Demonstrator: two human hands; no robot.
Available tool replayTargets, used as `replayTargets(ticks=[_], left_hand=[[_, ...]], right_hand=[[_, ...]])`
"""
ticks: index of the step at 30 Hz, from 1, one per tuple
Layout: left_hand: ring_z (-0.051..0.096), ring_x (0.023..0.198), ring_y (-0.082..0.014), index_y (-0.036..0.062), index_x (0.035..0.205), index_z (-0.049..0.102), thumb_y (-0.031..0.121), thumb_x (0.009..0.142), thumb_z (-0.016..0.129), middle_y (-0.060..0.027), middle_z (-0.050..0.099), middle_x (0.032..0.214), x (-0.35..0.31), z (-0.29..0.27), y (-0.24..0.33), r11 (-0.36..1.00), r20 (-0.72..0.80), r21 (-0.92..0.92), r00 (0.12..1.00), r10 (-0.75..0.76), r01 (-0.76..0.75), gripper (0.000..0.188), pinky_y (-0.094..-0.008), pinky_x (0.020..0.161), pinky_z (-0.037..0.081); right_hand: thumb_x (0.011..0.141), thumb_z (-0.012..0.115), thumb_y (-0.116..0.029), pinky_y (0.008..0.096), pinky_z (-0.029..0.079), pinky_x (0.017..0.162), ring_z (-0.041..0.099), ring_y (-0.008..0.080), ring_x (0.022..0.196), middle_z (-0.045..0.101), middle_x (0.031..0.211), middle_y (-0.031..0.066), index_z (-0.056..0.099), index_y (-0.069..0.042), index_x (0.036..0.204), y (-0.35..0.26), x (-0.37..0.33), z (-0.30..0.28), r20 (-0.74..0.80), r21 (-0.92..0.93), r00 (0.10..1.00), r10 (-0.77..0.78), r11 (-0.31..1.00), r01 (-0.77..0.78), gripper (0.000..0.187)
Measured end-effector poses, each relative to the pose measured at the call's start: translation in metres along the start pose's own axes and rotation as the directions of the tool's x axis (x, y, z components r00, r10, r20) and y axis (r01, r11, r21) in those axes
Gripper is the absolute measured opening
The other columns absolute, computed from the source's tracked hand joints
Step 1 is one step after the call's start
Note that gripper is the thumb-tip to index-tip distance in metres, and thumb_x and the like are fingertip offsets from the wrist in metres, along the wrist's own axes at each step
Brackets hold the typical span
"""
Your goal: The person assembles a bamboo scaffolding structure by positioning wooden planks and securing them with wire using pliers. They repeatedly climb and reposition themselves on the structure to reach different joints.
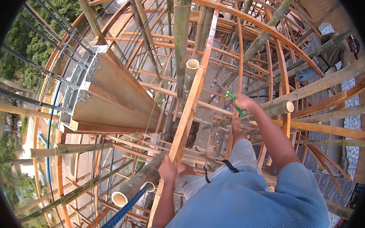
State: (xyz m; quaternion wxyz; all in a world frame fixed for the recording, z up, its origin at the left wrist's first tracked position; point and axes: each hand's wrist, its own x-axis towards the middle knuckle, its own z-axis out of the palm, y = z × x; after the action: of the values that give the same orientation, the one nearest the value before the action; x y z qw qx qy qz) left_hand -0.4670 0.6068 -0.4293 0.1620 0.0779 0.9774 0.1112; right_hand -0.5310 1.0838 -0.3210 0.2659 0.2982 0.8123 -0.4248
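My left hand [168, 169] is closed round a long wooden plank [185, 114] that slopes up and away in front of me. Out to the right, my right hand [243, 102] grips green-handled pliers [230, 94], whose metal jaws point to the upper left, apart from the plank. Behind the plank's far end stands a bamboo pole [192, 64] with a cut, hollow top. A thick bamboo pole [146, 170] lies close beside my left hand.
A concrete column in wooden formwork [117, 96] stands at left, with steel bars [40, 70] jutting out. Crossed bamboo and timber members surround my legs, with ground visible far below between them. A blue ribbed bar [124, 210] rises at lower left. Another person [334, 51] is at upper right.
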Motion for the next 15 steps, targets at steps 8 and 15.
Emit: replayTargets(ticks=[8,15], left_hand=[[0.072,0.076,-0.0404,0.0097,0.101,0.056,0.046,0.094,0.070,-0.0158,0.071,0.088,0.004,0.008,0.000,0.999,-0.038,0.035,0.999,-0.008,0.009,0.040,-0.0525,0.065,0.056],[0.072,0.079,-0.0388,0.0100,0.104,0.055,0.043,0.090,0.074,-0.0149,0.071,0.091,0.004,0.009,-0.001,0.999,-0.034,0.036,0.999,-0.014,0.016,0.041,-0.0513,0.065,0.057]], right_hand=[[0.087,0.072,-0.011,0.0725,0.041,0.101,0.058,0.0337,0.130,0.061,0.136,0.0141,0.073,-0.003,0.121,-0.059,0.093,-0.092,-0.022,-0.934,0.977,-0.211,0.352,0.055,0.035],[0.094,0.064,-0.009,0.0775,0.030,0.112,0.048,0.0347,0.141,0.048,0.154,0.0114,0.073,-0.005,0.123,-0.077,0.094,-0.113,0.021,-0.984,0.927,-0.373,0.154,0.084,0.031]])
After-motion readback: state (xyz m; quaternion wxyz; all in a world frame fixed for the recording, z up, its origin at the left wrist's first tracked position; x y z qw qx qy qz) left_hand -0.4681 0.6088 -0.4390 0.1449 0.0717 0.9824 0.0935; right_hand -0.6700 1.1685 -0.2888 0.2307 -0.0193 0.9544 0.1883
